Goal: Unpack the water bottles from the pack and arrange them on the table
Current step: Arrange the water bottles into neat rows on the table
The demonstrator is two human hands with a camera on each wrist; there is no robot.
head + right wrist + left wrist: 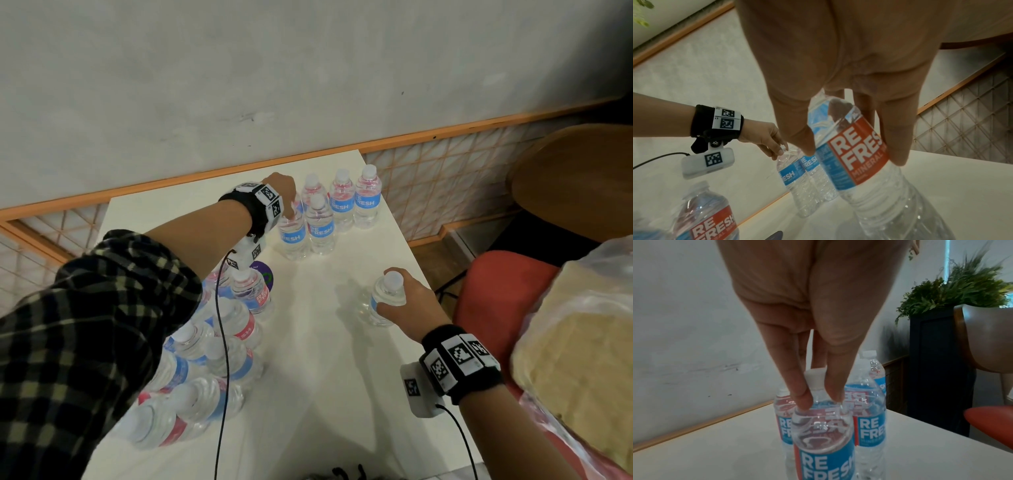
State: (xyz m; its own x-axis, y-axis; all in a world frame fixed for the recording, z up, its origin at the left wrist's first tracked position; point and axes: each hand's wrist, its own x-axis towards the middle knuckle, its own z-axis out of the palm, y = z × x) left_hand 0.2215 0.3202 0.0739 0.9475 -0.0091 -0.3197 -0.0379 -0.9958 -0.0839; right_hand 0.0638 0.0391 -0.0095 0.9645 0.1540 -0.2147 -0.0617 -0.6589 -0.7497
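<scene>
Several clear water bottles with blue and red labels stand in a group (342,205) at the far end of the white table (325,377). My left hand (281,192) reaches over the group and pinches the neck of the front-left bottle (293,236) just under its white cap (815,378), fingertips (801,400) on either side; this bottle (824,443) stands on the table. My right hand (407,305) grips another bottle (383,301) round its upper body and label (855,155), near the table's right edge, slightly tilted. The pack of remaining bottles (205,359) sits at the left under my left arm.
A red chair seat (496,291) and a plastic bag (582,342) lie just right of the table. A brown round table (575,178) stands beyond them. A wall with orange trim (205,174) backs the table. A potted plant (962,288) shows in the left wrist view.
</scene>
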